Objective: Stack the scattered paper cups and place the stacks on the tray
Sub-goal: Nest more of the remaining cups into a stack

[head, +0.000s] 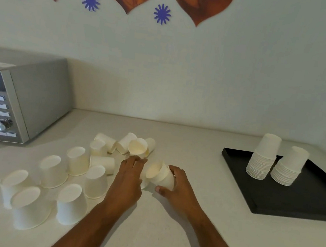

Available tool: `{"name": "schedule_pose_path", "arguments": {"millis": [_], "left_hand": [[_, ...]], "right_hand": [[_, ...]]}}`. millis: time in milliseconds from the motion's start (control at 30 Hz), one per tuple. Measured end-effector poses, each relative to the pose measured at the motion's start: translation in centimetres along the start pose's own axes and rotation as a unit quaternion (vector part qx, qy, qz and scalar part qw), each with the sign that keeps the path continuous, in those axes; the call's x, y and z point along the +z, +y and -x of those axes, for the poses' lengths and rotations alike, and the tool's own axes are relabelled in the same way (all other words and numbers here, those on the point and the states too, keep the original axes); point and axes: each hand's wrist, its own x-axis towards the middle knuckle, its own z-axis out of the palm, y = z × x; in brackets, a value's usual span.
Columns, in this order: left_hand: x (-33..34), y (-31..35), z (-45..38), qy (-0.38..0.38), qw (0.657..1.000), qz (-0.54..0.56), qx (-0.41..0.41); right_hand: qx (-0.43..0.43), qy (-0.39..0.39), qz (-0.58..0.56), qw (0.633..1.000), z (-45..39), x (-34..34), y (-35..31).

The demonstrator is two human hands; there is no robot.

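On the pale counter beside a microwave, my right hand grips nested cups; my left hand reaches, fingers hidden, grasp unclear. Two stacks stand on the black tray.

text: none legible | microwave panel labels: too blurred to read

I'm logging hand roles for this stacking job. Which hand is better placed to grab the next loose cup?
Probably the left hand: it reaches toward the loose cups lying ahead, while the right hand already grips a small nested stack.
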Motion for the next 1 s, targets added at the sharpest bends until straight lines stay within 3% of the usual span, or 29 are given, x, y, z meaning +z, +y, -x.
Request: {"name": "schedule_pose_path", "arguments": {"millis": [133, 233, 400, 500, 733, 1000], "left_hand": [[-1.3, 1.1, 0.7, 0.077, 0.994, 0.062, -0.053], [-1.8, 2.0, 0.9, 0.133, 0.978, 0.134, -0.094], [-1.0, 4.4, 0.5, 0.165, 0.9, 0.384, -0.125], [0.0, 5.3, 0.6, 0.122, 0.87, 0.465, -0.11], [2.2, 4.4, 1.8, 0.06, 0.911, 0.396, -0.102], [3.0, 2.2, 4.1, 0.043, 0.907, 0.397, -0.136]], "right_hand": [[0.034, 0.056, -0.127, 0.99, 2.6, 0.7, -0.2], [0.056, 0.077, -0.117, 0.989, 3.5, 0.8, -1.0], [0.048, 0.096, -0.104, 0.989, 4.4, 2.7, -1.4], [0.052, 0.102, -0.096, 0.989, 4.7, 3.6, -1.6], [0.076, 0.103, -0.131, 0.983, 4.8, 4.5, -2.4], [0.064, 0.063, -0.075, 0.993, 4.5, 4.7, -3.2]]}}
